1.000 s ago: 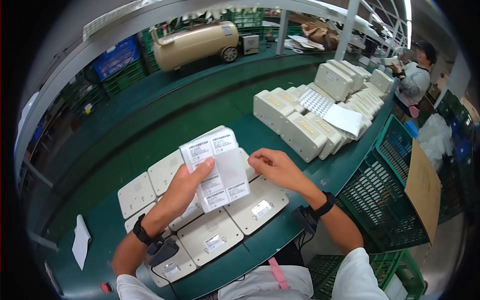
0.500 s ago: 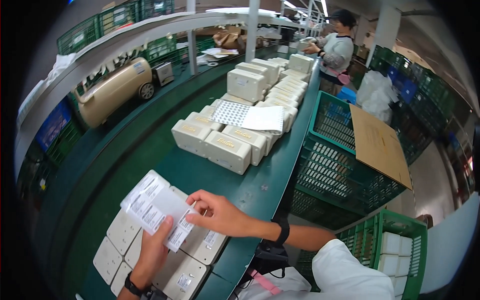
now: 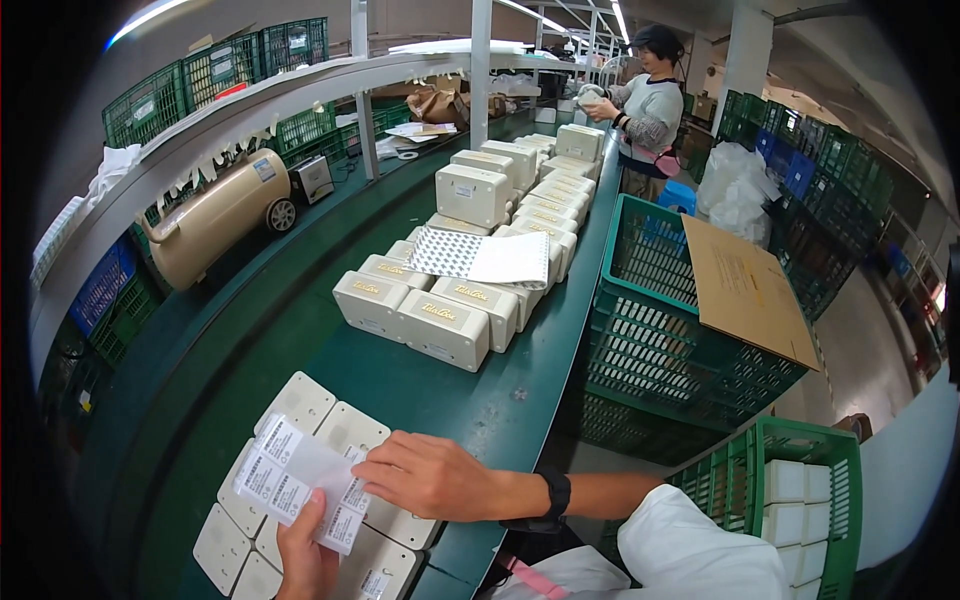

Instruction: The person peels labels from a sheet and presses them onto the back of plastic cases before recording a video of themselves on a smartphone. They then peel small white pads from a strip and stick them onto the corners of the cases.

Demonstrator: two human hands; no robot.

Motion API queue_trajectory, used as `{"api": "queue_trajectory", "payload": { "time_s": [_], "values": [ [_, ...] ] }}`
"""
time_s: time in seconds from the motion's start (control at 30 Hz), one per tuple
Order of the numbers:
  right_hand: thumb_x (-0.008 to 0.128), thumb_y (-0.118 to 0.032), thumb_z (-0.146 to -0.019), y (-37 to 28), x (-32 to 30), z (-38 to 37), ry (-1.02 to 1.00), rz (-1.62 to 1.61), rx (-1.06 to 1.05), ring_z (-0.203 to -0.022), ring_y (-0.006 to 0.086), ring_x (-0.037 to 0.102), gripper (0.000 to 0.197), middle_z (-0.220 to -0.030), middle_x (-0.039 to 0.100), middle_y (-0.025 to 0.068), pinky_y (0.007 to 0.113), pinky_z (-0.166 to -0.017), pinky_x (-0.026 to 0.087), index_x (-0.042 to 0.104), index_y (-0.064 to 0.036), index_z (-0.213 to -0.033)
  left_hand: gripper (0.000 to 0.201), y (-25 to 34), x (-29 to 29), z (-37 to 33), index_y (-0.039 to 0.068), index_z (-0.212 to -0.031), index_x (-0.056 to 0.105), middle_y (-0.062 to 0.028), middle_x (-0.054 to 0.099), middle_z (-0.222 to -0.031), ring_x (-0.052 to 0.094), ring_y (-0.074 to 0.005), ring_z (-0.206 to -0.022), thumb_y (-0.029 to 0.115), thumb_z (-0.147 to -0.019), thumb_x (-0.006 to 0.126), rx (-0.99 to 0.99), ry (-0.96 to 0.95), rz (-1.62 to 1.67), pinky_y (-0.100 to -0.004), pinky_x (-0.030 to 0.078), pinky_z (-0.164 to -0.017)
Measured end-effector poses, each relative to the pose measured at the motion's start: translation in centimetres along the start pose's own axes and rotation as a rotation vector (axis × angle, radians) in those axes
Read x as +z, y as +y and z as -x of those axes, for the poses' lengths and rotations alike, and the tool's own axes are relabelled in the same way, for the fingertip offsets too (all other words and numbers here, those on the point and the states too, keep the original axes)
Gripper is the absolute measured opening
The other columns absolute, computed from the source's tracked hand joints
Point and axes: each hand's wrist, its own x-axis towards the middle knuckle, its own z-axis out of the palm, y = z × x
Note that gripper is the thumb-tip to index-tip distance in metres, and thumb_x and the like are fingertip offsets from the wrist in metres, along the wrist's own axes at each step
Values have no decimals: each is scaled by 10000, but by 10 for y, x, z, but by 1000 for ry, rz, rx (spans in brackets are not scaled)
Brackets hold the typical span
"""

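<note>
My left hand [image 3: 305, 545] grips a sheet of white labels [image 3: 275, 488] by its lower edge, thumb on top. The sheet has printed labels along its sides and a bare backing strip in the middle. My right hand [image 3: 430, 478] has its fingers pressed together at the sheet's right edge, over a label there; the fingertips partly hide what they pinch. Beneath the sheet, several cream plastic boxes [image 3: 352, 428] lie side by side in rows on the green belt. A small label sits on one box [image 3: 380, 575] nearest me.
More cream boxes [image 3: 440, 330] stand ahead, with a patterned sheet [image 3: 500, 262] on top. Green crates [image 3: 645, 320] line the right, one with cardboard [image 3: 750, 290] over it; another crate [image 3: 810, 440] holds white boxes. A tan air tank [image 3: 220, 215] stands left. A co-worker [image 3: 650, 100] stands beyond.
My right hand has turned, its fingers lying flatter over the sheet's right edge. My left hand and the sheet sit slightly lower in view. The co-worker still handles something at the belt.
</note>
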Motion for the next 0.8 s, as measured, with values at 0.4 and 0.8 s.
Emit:
{"api": "queue_trajectory", "payload": {
  "time_s": [0.4, 0.8],
  "values": [
    [758, -79, -756, -18, 0, -8, 28, -1, -98, -743, 225, 618, 227, -860, 646, 69, 310, -607, 511, 676, -1, -953, 453, -10, -12, 27, 2, -1375, 398, -153, 566, -1264, 606, -271, -1105, 211, -983, 486, 16, 86, 131, -409, 510, -936],
    [824, -45, -656, -14, 26, -17, -2, 48, -155, -738, 199, 573, 321, -852, 651, 26, 281, -590, 480, 723, -55, -960, 458, 0, -29, 27, -2, -1401, 384, -164, 533, -1325, 572, -286, -1187, 212, -1006, 475, -68, 9, 182, -425, 483, -1010]
  ]
}}
